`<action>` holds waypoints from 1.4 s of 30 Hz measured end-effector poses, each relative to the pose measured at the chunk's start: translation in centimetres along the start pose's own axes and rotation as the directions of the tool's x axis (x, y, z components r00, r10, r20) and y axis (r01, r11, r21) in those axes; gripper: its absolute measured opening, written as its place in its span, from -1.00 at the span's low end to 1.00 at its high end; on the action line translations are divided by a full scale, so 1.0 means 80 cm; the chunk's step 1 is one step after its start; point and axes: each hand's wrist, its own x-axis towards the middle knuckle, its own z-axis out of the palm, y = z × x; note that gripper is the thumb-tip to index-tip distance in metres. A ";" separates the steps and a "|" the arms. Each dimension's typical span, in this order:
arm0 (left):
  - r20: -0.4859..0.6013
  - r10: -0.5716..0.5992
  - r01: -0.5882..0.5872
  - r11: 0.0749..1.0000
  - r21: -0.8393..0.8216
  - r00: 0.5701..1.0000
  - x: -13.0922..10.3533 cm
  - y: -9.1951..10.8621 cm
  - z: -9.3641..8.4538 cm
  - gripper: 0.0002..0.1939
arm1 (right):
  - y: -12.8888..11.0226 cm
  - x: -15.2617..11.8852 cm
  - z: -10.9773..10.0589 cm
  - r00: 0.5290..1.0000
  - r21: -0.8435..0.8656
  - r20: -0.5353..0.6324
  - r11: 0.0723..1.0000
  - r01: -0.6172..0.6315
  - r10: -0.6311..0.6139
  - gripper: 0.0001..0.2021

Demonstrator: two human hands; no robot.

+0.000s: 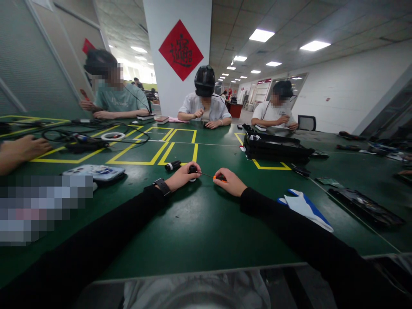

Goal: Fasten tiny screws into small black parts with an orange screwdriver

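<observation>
My left hand (182, 177), with a dark watch on its wrist, is closed around a small black cylindrical part (192, 169) with a pale base, standing on the green table. My right hand (232, 182) grips a screwdriver by its orange-and-black handle (220, 178). The thin shaft (206, 174) points left and its tip reaches the black part; whether it is inserted I cannot tell. Just behind my left hand lies another black cylinder (173, 165) with a white end.
A phone-like item in a patterned case (109, 172) and black cables (86, 143) lie left. Stacked black housings (277, 146), a blue-and-white glove (305, 208) and an opened black device (367, 206) are right. Co-workers sit opposite; another person's hand (27, 148) rests at left.
</observation>
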 end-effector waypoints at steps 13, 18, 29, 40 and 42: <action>-0.018 -0.015 0.016 1.000 0.013 1.000 0.000 0.000 -0.001 -0.75 | 0.003 0.000 0.002 1.000 0.052 -0.013 0.999 -0.016 0.017 -0.81; -0.010 0.002 -0.002 1.000 0.010 1.000 -0.001 0.001 0.000 -0.76 | 0.001 0.003 0.001 1.000 0.026 0.004 1.000 -0.001 0.001 -0.87; -0.019 -0.017 0.017 1.000 0.016 1.000 0.000 -0.002 0.000 -0.74 | 0.000 0.000 0.000 1.000 0.070 0.006 0.997 -0.013 0.012 -0.82; -0.027 -0.014 0.013 1.000 -0.011 1.000 0.000 -0.002 0.000 -0.75 | 0.002 0.001 0.000 0.998 0.000 -0.028 0.999 0.047 -0.047 -0.90; -0.028 -0.006 0.006 1.000 0.004 1.000 0.000 -0.002 0.000 -0.76 | 0.003 0.000 0.001 0.998 0.006 -0.038 0.999 0.041 -0.041 -0.84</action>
